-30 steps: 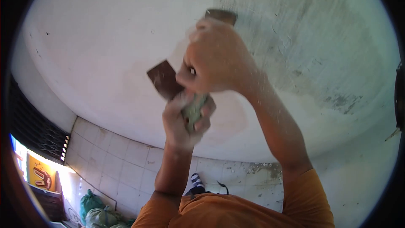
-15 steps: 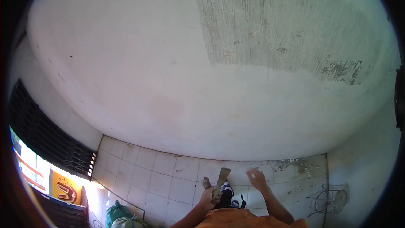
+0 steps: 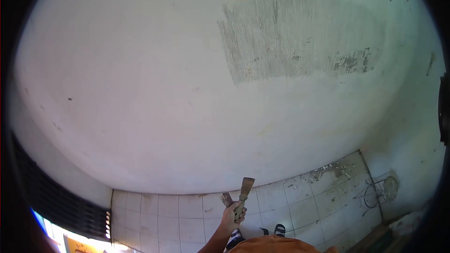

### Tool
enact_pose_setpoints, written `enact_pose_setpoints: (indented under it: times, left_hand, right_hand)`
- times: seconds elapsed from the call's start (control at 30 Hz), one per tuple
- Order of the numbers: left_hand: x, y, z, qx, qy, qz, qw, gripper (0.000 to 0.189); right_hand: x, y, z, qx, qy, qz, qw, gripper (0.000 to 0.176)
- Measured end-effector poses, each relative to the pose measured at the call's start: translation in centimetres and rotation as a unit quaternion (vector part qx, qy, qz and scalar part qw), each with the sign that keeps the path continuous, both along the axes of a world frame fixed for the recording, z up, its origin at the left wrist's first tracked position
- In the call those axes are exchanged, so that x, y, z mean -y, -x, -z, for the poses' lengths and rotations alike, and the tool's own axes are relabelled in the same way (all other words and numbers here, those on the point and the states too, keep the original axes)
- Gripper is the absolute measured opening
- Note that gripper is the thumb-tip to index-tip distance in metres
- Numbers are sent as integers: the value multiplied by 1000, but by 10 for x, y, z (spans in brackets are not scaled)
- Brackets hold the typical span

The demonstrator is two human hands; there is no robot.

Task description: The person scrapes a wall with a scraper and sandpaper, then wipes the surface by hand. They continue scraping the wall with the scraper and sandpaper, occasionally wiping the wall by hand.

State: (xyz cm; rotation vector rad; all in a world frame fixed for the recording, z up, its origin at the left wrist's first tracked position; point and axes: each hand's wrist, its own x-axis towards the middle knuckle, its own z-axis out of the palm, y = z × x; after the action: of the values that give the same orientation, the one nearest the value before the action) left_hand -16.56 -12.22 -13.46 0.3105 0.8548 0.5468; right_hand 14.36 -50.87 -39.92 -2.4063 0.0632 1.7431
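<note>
My left hand (image 3: 230, 219) is closed around the handle of a paint scraper (image 3: 246, 187), whose flared, worn blade points up toward the wall. A second, shorter tool with a flat, dirty end (image 3: 227, 199) sticks out of the same grip; it may be another scraper. The fingers wrap both handles, low in front of my body. My right hand is out of sight. Before me rises a white wall (image 3: 154, 107) with a large scraped grey patch (image 3: 281, 33), streaked vertically and darker at its lower right.
Paint flakes (image 3: 333, 172) litter the white tiled floor (image 3: 187, 211) along the wall. A round wire-framed stand (image 3: 386, 188) is by the right wall. A dark slatted gate (image 3: 56, 192) opens at left. My sandalled feet (image 3: 280, 229) show below.
My right hand has dropped out of view. The view has shifted, so the scraped patch sits lower and the green bag at lower left is gone. My left hand keeps its grip.
</note>
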Motion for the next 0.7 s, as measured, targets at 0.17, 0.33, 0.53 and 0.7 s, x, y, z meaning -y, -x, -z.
enact_pose_setpoints:
  times: [0.17,0.33,0.53,0.7]
  left_hand:
    - [-44,50,-29,18,-74,56,995,20]
    - [-82,79,-28,-1,-64,58,996,20]
    - [-107,62,-40,29,-70,140,987,18]
    - [-115,27,-57,8,-132,185,974,18]
  right_hand:
    - [-40,53,-21,24,-32,57,998,37]
    - [-71,107,-30,22,-55,101,993,38]
    - [-115,157,-35,-3,-86,117,989,39]
    - [-145,166,-8,-45,-80,80,993,40]
